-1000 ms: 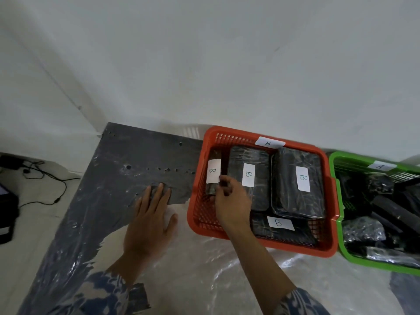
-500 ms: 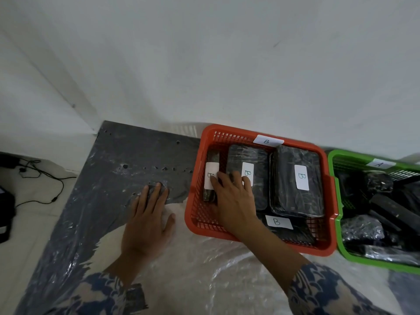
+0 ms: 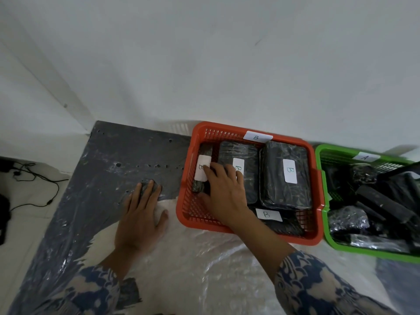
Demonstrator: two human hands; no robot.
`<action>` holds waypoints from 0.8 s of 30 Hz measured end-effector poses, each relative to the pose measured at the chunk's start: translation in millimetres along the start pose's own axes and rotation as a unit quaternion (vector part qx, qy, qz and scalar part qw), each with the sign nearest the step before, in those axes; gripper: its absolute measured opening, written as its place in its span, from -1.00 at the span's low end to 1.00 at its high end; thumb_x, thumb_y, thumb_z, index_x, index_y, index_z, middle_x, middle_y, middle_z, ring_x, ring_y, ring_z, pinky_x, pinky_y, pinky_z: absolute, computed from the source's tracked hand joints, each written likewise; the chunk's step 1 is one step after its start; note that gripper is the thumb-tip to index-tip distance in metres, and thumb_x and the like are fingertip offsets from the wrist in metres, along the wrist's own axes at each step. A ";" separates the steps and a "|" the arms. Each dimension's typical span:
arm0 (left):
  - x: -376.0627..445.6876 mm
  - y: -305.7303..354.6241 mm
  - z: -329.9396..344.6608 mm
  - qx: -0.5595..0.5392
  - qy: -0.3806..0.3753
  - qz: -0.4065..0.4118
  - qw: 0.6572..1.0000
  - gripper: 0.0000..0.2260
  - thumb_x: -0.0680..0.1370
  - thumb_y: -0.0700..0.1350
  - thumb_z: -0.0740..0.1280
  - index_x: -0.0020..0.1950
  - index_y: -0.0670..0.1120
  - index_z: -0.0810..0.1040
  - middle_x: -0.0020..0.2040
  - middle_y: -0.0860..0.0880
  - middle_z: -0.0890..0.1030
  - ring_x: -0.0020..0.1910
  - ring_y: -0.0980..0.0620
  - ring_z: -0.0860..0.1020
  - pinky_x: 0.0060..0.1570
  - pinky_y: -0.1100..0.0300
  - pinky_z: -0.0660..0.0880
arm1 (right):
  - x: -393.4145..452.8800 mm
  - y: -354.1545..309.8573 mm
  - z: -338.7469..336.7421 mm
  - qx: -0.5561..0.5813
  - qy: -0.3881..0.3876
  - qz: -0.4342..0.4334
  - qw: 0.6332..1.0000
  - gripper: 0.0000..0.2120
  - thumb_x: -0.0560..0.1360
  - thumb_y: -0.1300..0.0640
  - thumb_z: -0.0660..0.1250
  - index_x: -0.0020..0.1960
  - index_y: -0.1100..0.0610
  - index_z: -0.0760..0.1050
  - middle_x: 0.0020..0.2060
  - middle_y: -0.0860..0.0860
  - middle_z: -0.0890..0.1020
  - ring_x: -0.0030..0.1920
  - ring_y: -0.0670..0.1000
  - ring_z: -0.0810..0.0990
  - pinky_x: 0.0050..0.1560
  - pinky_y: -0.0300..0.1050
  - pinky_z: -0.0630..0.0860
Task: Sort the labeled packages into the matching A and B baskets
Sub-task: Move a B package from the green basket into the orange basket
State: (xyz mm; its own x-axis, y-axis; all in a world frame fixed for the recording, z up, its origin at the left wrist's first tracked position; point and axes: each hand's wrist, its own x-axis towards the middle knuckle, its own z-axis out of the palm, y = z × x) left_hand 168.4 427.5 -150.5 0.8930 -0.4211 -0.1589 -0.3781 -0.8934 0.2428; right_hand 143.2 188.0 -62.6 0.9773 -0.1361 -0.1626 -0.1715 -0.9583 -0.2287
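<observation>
Right hand spread flat, palm down, inside the orange basket, fingertips pressing the narrow package and the middle package; gripping neither. Narrow package standing on edge against the left lattice wall, long axis running away from the wearer, white B label facing right. Beside these, a larger package lying flat, glossy black film, rounded corners, long axis also front to back. Left hand flat, fingers loosely apart, on crinkled clear plastic over the dark grey table. Farther right, the green basket, tagged A, holding wrinkled black bundles.
</observation>
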 end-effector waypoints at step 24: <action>-113.4 292.5 83.9 -0.129 -0.005 0.211 0.969 -0.58 0.56 -0.08 0.19 0.37 -0.15 0.55 0.41 -0.12 0.53 0.45 -0.12 0.43 0.49 0.10 0.21 | -258.6 259.6 -74.4 0.165 0.153 0.088 0.970 -0.85 0.51 0.19 0.44 0.06 0.05 0.69 -0.07 -0.05 0.72 -0.04 0.01 0.64 0.04 -0.01 0.57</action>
State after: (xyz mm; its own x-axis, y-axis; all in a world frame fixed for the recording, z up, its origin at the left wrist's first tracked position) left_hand -64.0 200.9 -141.8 0.6698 -0.7425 -0.0021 -0.6336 -0.5730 0.5198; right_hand -144.8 -44.2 -8.5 0.9116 -0.4075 0.0547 -0.3206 -0.7878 -0.5259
